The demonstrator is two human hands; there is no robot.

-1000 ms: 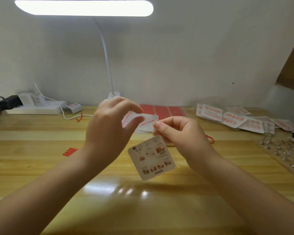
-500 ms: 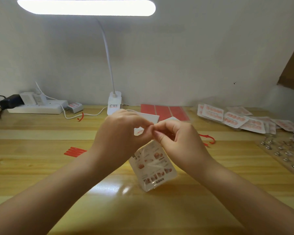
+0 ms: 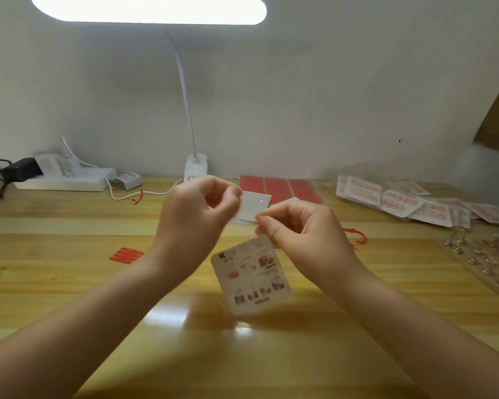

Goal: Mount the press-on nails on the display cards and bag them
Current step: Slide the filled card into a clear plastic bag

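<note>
My right hand (image 3: 306, 234) pinches the top edge of a clear-bagged display card (image 3: 251, 279), which hangs tilted just above the wooden table (image 3: 69, 283). The card's printed side with small red nail pictures faces me. My left hand (image 3: 196, 223) is raised a little up and left of the card's top. Its fingers are curled, thumb against fingertips, and blurred, and I make out nothing between them. Behind both hands a few blank white cards (image 3: 255, 208) lie on the table.
Red sheets (image 3: 280, 187) lie at the back centre, a heap of bagged nail cards (image 3: 395, 203) at the back right, and a board of nail stands (image 3: 481, 260) at the right edge. Red strips (image 3: 127, 254), a lamp base (image 3: 196, 168) and a power strip (image 3: 64, 182) are on the left.
The hands met at the top of the bag, then my left hand drew away up and left. The bagged card stays hanging from my right hand.
</note>
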